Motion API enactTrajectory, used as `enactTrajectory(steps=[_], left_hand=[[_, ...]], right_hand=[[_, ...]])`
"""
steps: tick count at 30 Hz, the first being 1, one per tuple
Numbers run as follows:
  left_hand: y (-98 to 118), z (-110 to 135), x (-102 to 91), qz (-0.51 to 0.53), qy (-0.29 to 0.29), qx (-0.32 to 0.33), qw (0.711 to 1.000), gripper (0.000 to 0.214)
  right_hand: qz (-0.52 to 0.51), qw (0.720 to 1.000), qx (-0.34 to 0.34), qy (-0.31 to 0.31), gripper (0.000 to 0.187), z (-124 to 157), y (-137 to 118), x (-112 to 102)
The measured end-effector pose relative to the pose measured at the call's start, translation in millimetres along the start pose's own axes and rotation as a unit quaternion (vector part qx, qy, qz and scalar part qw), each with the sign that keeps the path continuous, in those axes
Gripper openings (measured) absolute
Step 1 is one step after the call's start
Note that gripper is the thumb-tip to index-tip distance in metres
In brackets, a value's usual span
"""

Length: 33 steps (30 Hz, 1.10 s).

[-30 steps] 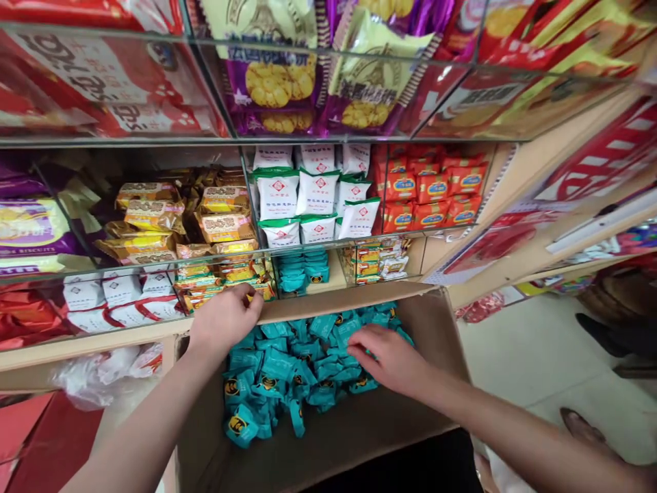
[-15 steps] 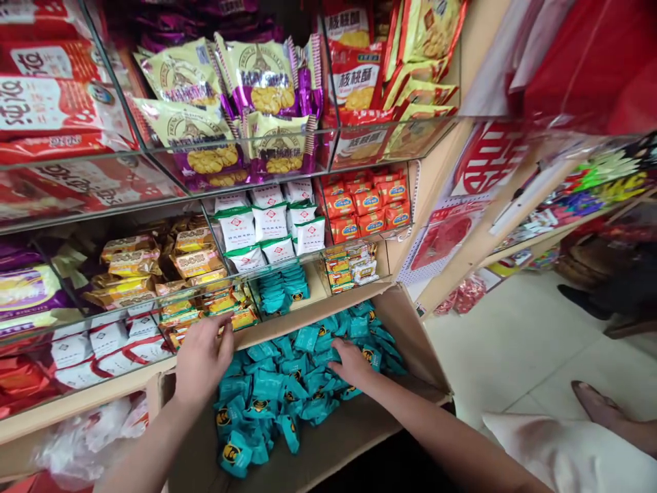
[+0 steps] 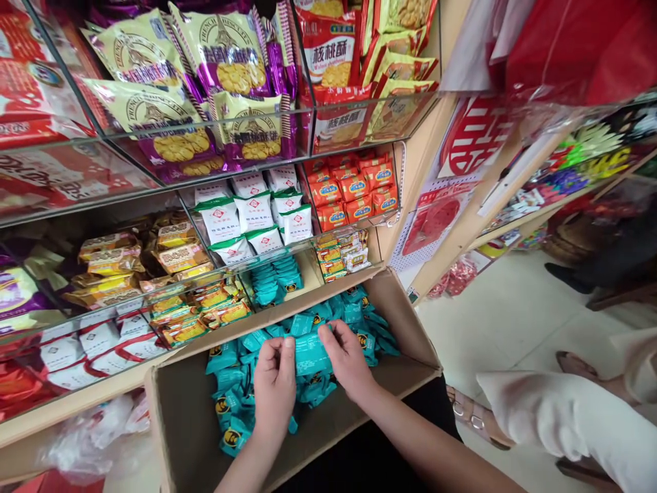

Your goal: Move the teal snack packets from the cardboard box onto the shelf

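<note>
Between my two hands a teal snack packet (image 3: 311,352) is stretched flat over the box. My left hand (image 3: 277,373) pinches its left end between thumb and fingers. The right end is pinched by my right hand (image 3: 345,356). Below them, a cardboard box (image 3: 185,404) holds many loose teal packets (image 3: 233,404), some with a black and yellow round mark. Part of the pile is hidden by my hands. Just behind the box, more teal packets (image 3: 277,277) stand in rows in a low shelf compartment.
Shelves with clear dividers hold white-and-green packets (image 3: 256,212), orange-red packets (image 3: 354,188), and purple biscuit bags (image 3: 226,61). Small yellow packets (image 3: 205,308) lie left of the teal rows. A person's pale trouser leg (image 3: 559,411) and sandalled foot (image 3: 475,414) are close on the right.
My left hand has moved right from the shelf edge to over the box. My right hand has lifted from the pile, and both now hold one packet. The pale-clothed person has come closer.
</note>
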<state>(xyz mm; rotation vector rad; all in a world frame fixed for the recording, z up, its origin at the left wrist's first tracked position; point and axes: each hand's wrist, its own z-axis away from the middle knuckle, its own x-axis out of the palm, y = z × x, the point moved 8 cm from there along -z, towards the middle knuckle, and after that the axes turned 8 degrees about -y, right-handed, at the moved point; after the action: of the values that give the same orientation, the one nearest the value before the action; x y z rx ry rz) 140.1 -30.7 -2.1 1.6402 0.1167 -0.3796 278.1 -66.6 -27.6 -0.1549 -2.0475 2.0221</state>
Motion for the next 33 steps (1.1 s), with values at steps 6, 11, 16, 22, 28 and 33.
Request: enactTrajectory(steps=[6,11,16,22,28,33], left_hand=[[11,6,2.4,-0.037,0.02,0.031,0.999,0.019],[15,6,-0.4,-0.04,0.035,0.04,0.998,0.019],[1,1,5.5,0.027,-0.005,-0.048,0.998,0.025],[-14,26,45.9,0.346,-0.176,-0.323,0.863,0.04],[-11,30,46.6,0.422,-0.182,-0.352,0.815,0.037],[-7,29,43.3,0.447,-0.197,-0.328,0.809,0.046]], right_hand=[[0.09,0.991,-0.03,0.093,0.034,-1,-11,-14],[0.148,0.981,-0.068,0.103,0.032,3,-28,-17],[0.222,0.962,-0.123,0.104,0.031,7,-40,-20],[0.486,0.791,-0.361,-0.094,0.032,36,-54,30],[0.381,0.825,-0.402,-0.109,0.022,60,-62,36],[0.252,0.943,-0.217,0.002,0.019,36,-60,-8]])
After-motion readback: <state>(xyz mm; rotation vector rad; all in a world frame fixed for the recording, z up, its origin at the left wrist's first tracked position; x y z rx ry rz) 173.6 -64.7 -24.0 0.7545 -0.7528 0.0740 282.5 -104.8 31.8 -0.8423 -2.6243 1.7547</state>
